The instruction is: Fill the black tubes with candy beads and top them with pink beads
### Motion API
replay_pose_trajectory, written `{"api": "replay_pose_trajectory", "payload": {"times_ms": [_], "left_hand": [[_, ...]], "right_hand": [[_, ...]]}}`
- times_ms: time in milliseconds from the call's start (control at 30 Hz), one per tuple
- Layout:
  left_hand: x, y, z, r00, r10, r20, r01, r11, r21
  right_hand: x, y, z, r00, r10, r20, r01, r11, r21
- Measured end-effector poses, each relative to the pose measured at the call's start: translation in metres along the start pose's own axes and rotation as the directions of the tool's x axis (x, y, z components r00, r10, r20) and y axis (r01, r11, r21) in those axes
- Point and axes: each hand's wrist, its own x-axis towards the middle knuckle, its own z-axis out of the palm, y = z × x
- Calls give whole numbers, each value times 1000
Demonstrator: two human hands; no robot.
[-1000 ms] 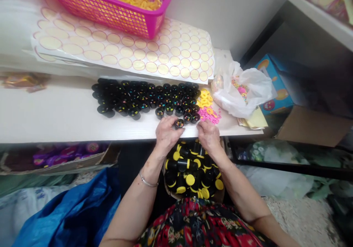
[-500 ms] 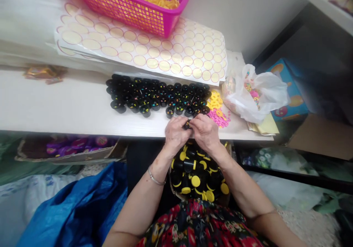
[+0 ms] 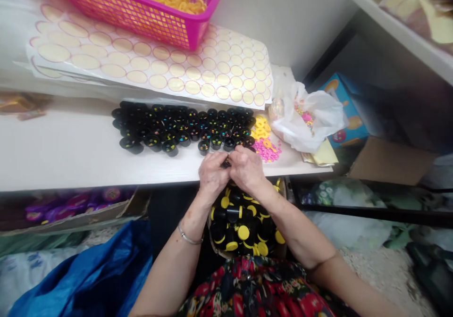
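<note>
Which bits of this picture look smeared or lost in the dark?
In the head view, the orange packet at far left is badly smeared, while the left hand and right hand look clearer; in the head view, the back-left black pots merge darkly, and shadow fills the space beneath the shelf.

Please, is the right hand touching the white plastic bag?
Apart. The head view shows small pink pieces and tabletop between the right hand and the white plastic bag.
</note>
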Motion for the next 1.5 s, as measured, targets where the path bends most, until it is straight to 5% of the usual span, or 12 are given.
{"api": "replay_pose_trajectory", "payload": {"times_ms": [133,267,400,500,833,933,1133,1367,1500], "left_hand": [[1,-3,3,999,12,-29,-12,1000,15],[2,-5,6,994,16,-107,-9,998,64],[1,-3,7,981,-18,-193,33,997,73],[0,-3,7,967,-43,-251,67,994,88],[-12,-3,4,928,24,-373,18,994,109],[-20,-3,3,887,147,-438,-62,977,203],[-28,4,25,828,471,-305,-354,860,367],[-16,16,56,912,302,-278,-201,919,338],[-7,21,57,951,149,-272,-91,973,214]], "right_hand": [[1,1,1,1000,-11,-15,12,996,87],[-14,27,9,982,-7,-191,63,956,286],[-39,67,18,916,283,-285,-209,941,265],[-49,87,23,882,385,-271,-349,921,170],[-44,89,30,936,255,-241,-260,965,12],[-47,83,25,967,201,-155,-194,979,62],[-42,67,14,969,243,36,-244,968,51],[-34,73,5,914,396,92,-405,905,131],[-35,83,3,938,325,116,-342,924,171]]}}
